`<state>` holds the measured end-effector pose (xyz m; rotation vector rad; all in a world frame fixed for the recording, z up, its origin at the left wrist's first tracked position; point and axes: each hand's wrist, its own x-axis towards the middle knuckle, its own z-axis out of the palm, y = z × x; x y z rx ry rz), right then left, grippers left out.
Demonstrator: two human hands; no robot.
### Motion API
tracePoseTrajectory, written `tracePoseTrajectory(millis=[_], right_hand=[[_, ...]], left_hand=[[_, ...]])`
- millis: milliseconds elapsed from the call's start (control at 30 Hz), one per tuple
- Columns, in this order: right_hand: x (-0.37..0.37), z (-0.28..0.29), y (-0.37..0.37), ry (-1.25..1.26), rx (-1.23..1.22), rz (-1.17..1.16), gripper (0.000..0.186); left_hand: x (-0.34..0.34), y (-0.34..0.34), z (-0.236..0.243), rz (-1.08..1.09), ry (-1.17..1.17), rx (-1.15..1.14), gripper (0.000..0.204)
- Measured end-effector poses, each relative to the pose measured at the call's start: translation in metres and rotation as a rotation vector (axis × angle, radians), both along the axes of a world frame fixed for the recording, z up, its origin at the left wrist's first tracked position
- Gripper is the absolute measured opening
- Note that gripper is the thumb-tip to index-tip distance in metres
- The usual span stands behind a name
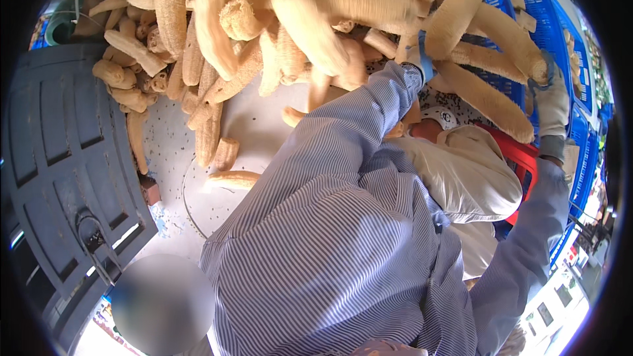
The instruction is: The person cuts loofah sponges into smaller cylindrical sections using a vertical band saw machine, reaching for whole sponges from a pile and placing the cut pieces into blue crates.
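Many dried tan luffa gourds lie heaped in front of me. My left hand point(417, 58), in a pale glove with blue on it, is closed at the lower end of an upright luffa point(460, 13); other gourds partly hide its fingers. At the right, my gloved right hand point(552, 102) wraps round the near end of a long luffa point(504, 36) that slants down from the pile. Between the two hands, another thick luffa point(484, 102) points down toward my knee. Several gourds in the pile look smeared by motion.
Blue plastic crates point(572, 178) line the right side. A red stool point(521, 151) is beside my bent leg, near a white shoe point(440, 116). At the left stands a grey panelled door point(69, 145) with a handle. Small dark specks dot the pale floor point(171, 145), where loose luffa pieces lie.
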<state>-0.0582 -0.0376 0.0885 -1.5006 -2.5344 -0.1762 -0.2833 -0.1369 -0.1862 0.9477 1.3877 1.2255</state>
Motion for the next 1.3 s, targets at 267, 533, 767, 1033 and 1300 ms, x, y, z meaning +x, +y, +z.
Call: tracePoseTrajectory(millis=[267, 533, 767, 1033, 1300], right_hand=[[0.018, -0.100, -0.036, -0.038, -0.152, -0.052, 0.073], [0.009, -0.093, -0.017, -0.373, -0.221, -0.128, 0.072], [0.038, -0.099, -0.047, -0.461, -0.351, 0.036, 0.072], [0.027, -0.075, -0.087, -0.386, -0.537, -0.187, 0.060], [0.015, -0.078, -0.087, -0.407, -0.543, -0.203, 0.052]], left_hand=[[-0.132, -0.236, -0.032, -0.335, -0.601, 0.055, 0.035], [-0.331, -0.625, -0.187, 1.412, 0.084, -0.952, 0.043], [-0.316, -0.581, -0.191, 1.049, 0.238, -1.202, 0.045], [-0.323, -0.545, -0.196, 0.871, 0.361, -1.198, 0.051], [-0.331, -0.515, -0.200, 0.710, 0.438, -1.136, 0.060]])
